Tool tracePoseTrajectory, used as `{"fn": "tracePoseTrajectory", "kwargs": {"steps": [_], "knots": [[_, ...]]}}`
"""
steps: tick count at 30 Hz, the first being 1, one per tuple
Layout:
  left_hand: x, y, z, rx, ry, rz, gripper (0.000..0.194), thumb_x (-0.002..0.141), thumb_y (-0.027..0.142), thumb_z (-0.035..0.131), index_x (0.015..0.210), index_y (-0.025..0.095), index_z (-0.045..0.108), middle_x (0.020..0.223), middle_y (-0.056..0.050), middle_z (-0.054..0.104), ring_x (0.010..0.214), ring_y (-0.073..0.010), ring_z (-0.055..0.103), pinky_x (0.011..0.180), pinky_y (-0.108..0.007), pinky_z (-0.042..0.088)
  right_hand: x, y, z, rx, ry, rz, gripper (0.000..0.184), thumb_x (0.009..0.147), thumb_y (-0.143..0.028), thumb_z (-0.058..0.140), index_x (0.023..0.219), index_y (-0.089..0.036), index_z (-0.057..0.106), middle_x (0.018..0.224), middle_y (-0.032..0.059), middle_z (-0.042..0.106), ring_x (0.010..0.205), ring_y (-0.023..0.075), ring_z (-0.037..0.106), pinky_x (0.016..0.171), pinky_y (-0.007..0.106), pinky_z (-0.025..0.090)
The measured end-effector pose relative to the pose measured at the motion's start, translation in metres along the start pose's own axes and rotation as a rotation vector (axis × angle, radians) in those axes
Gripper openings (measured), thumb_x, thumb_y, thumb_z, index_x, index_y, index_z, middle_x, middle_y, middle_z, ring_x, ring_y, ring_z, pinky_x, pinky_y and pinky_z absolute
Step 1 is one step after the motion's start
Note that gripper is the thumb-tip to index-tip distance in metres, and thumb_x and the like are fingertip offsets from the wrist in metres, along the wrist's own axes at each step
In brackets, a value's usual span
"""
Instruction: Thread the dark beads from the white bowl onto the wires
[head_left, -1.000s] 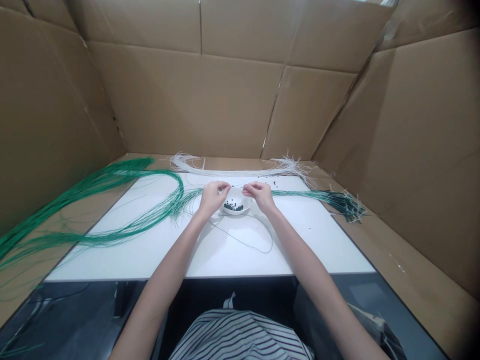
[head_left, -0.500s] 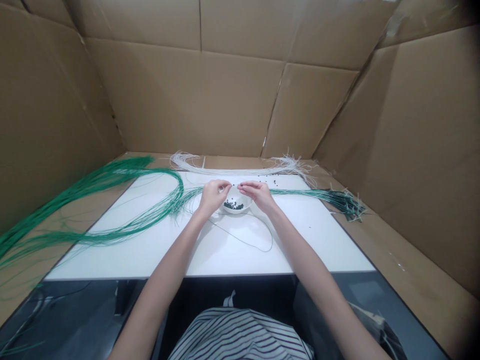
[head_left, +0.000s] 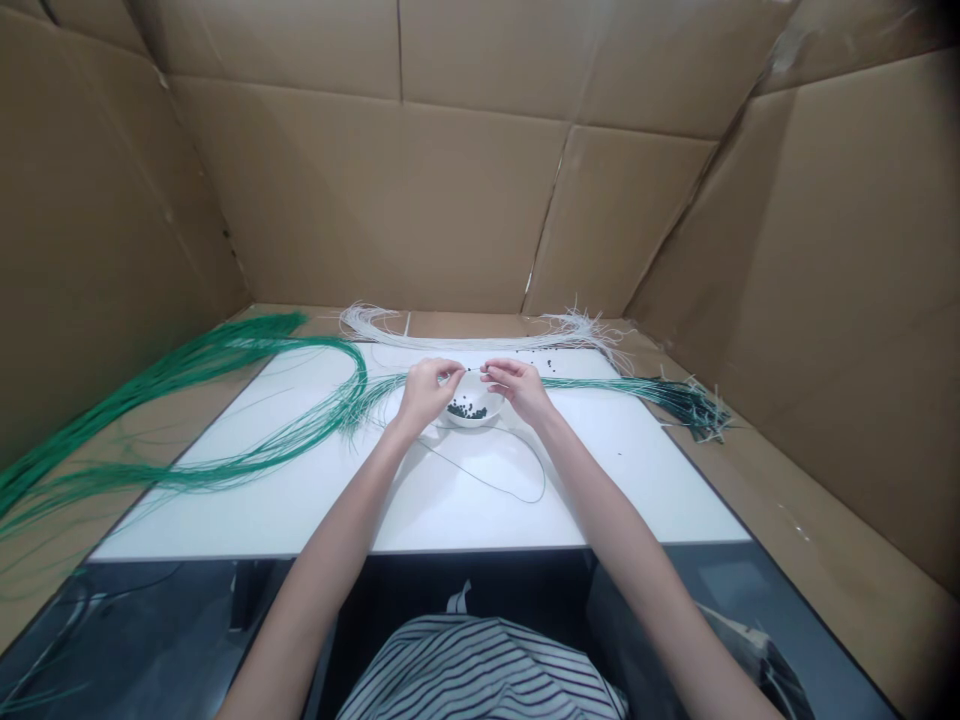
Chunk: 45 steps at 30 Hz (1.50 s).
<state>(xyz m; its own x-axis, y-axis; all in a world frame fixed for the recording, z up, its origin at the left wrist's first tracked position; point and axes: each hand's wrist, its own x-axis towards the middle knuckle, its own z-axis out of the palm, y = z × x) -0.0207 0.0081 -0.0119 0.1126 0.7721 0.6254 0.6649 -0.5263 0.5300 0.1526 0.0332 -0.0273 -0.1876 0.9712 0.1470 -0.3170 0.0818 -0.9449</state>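
Moves the right hand (head_left: pixel 517 385) slightly away from the left hand (head_left: pixel 426 390); pinches an apparent thin strand (head_left: pixel 473 371) with both, above the bowl (head_left: pixel 471 424), likely to catch dropped beads (head_left: pixel 468 411).

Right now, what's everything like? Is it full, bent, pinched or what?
Bowl: upright, partly filled
Dark beads: loose, some in the bowl
Left hand: pinched on a thin strand
Right hand: pinched
Looped thread: slack
Bright green bundle: bent round
White bundle: bowed, ends frayed
Dark-ended bundle: straight, ends splayed
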Motion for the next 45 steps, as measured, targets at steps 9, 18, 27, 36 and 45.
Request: {"fn": "tracePoseTrajectory", "kwargs": {"steps": [9,18,27,36,45], "knots": [[-0.0002,0.0043,-0.0019,-0.047,0.022,0.068,0.014,0.076,0.024,0.053,0.074,0.020,0.065,0.078,0.000,0.067,0.073,-0.0141,0.058,0.072,-0.025,0.043,0.0026,0.0017,-0.0020,0.005,0.024,-0.021,0.023,0.053,-0.029,0.074,0.072,-0.019,0.068,0.070,0.0014,0.065,0.059,0.0071,0.054,0.055,0.020,0.044],[-0.0003,0.0051,-0.0023,-0.047,0.007,0.080,0.013,0.076,0.024,0.052,0.074,0.020,0.065,0.077,0.000,0.068,0.075,-0.0144,0.058,0.072,-0.026,0.043,0.0026,0.0021,-0.0024,0.026,0.011,-0.018,0.020,0.054,-0.029,0.074,0.071,-0.020,0.068,0.069,0.0006,0.064,0.059,0.0069,0.053,0.055,0.020,0.043],[0.0000,0.0070,-0.0036,-0.044,0.020,0.083,0.013,0.076,0.024,0.053,0.074,0.020,0.065,0.076,0.000,0.067,0.074,-0.0141,0.058,0.073,-0.026,0.043,0.0022,0.0008,-0.0014,0.038,0.010,-0.021,0.019,0.053,-0.027,0.074,0.069,-0.019,0.069,0.068,0.0005,0.065,0.059,0.0069,0.053,0.054,0.019,0.043],[-0.0008,0.0052,-0.0025,0.060,0.003,0.119,0.016,0.078,0.024,0.049,0.075,0.020,0.064,0.077,-0.001,0.067,0.075,-0.0154,0.057,0.073,-0.028,0.039,0.0033,0.0016,-0.0019,-0.069,0.045,-0.073,0.021,0.052,-0.029,0.073,0.069,-0.019,0.069,0.068,0.0013,0.065,0.058,0.0083,0.053,0.054,0.021,0.043],[-0.0029,0.0046,-0.0037,0.214,-0.033,0.156,0.018,0.080,0.024,0.046,0.079,0.021,0.064,0.079,-0.002,0.066,0.077,-0.0175,0.054,0.075,-0.032,0.033,0.0018,0.0000,-0.0029,-0.242,0.062,-0.125,0.020,0.053,-0.031,0.072,0.069,-0.019,0.069,0.068,0.0022,0.065,0.059,0.0105,0.053,0.055,0.024,0.044]]}}
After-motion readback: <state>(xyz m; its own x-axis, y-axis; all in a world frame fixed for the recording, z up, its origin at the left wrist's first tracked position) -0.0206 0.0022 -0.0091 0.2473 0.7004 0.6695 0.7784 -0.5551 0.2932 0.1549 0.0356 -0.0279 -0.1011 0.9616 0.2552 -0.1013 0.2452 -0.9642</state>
